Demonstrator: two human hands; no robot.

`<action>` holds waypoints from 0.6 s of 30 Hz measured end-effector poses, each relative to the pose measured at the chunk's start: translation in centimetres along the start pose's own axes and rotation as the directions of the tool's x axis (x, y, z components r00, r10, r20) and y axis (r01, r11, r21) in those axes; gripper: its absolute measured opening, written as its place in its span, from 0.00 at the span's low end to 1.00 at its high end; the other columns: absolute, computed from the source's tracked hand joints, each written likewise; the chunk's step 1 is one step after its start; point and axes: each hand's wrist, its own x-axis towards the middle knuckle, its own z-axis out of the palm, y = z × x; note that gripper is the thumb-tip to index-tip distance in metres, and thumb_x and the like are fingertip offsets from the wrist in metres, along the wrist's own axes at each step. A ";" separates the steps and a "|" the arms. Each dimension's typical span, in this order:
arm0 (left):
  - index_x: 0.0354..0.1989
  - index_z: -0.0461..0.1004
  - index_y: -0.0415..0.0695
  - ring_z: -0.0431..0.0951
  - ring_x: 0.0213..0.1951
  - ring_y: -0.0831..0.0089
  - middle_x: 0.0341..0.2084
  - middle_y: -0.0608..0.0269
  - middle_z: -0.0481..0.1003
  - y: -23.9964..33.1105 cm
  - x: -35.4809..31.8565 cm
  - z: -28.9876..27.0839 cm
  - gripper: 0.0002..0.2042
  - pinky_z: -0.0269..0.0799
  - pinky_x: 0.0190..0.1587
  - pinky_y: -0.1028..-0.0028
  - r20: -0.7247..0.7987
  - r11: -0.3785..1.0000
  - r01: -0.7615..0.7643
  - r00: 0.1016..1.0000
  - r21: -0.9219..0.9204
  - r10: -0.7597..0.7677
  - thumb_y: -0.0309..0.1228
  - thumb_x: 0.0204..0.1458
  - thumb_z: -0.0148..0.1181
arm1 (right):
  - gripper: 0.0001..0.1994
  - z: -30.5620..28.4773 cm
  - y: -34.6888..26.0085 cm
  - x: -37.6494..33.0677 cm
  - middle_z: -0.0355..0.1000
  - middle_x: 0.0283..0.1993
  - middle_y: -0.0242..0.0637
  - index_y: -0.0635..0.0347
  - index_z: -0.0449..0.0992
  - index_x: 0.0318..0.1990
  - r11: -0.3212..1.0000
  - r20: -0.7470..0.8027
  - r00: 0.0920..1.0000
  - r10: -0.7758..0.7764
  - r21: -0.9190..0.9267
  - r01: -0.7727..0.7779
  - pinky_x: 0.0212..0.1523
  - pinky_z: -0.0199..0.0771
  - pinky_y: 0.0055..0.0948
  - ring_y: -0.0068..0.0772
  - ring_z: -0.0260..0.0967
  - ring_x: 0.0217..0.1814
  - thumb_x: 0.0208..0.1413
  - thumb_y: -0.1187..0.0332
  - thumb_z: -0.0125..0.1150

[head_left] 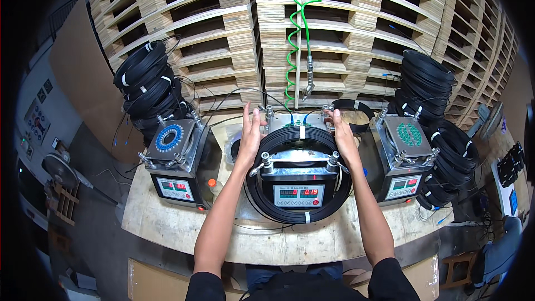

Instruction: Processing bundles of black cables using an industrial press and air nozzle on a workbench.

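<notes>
White rectangular control panel (301,195) on middle black-and-silver metal machine (295,171): lit red digits, small printed characters. Similar red readouts on left machine (174,169) and right machine (405,168). White wall poster (39,120): blue round signs, text illegible.

I am wearing a black top (304,291) whose visible cloth is looking plain. Its left sleeve (206,287) and right sleeve (393,280) are cut short, ending around my elbows and leaving my left forearm (219,220) and right forearm (369,212) bare. My left grip (252,134) and right grip (344,136) are showing bare fingers too. Blue trousers (266,273) are peeking out past the top, which is hiding most of them.
</notes>
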 end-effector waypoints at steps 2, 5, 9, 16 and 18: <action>0.80 0.45 0.54 0.74 0.34 0.74 0.41 0.56 0.74 -0.6 0.1 -0.2 0.41 0.72 0.40 0.75 -0.055 1.000 0.028 0.998 0.006 -0.027 0.66 0.67 0.42 | 0.43 0.0 -0.8 -0.3 0.77 0.57 0.55 0.68 0.74 0.63 0.999 0.011 0.999 -0.035 -0.017 0.035 0.67 0.64 0.37 0.46 0.72 0.63 0.72 0.34 0.30; 0.79 0.47 0.52 0.75 0.35 0.73 0.43 0.56 0.73 -1.4 0.5 -0.3 0.41 0.73 0.41 0.74 -0.090 1.000 0.015 0.996 0.027 -0.012 0.65 0.67 0.42 | 0.42 -0.1 -0.5 -0.2 0.77 0.57 0.52 0.65 0.74 0.65 0.999 0.046 0.999 -0.029 0.023 0.028 0.71 0.57 0.37 0.43 0.70 0.66 0.73 0.35 0.28; 0.80 0.45 0.52 0.75 0.34 0.72 0.46 0.54 0.72 -1.0 0.3 0.1 0.40 0.74 0.42 0.74 -0.060 0.999 0.046 0.997 0.018 -0.045 0.64 0.67 0.43 | 0.41 -0.2 0.0 -0.1 0.77 0.58 0.52 0.65 0.74 0.65 0.997 0.028 0.999 -0.040 0.066 0.038 0.72 0.55 0.36 0.43 0.70 0.66 0.73 0.35 0.28; 0.80 0.42 0.55 0.74 0.32 0.76 0.50 0.52 0.71 -1.2 0.6 -0.1 0.38 0.74 0.40 0.75 0.056 0.999 -0.038 0.998 0.024 0.036 0.60 0.69 0.44 | 0.41 0.1 -0.4 -0.3 0.77 0.57 0.53 0.66 0.75 0.64 0.999 0.003 0.999 -0.032 0.012 0.032 0.70 0.58 0.36 0.43 0.71 0.64 0.73 0.36 0.30; 0.80 0.42 0.56 0.73 0.32 0.78 0.50 0.52 0.71 -1.0 0.5 0.0 0.38 0.73 0.39 0.76 0.088 0.999 -0.042 0.995 0.032 0.039 0.60 0.69 0.44 | 0.40 0.1 -0.3 -0.4 0.77 0.57 0.53 0.66 0.75 0.64 0.998 -0.004 0.998 -0.058 0.006 0.058 0.69 0.60 0.36 0.43 0.71 0.63 0.73 0.36 0.31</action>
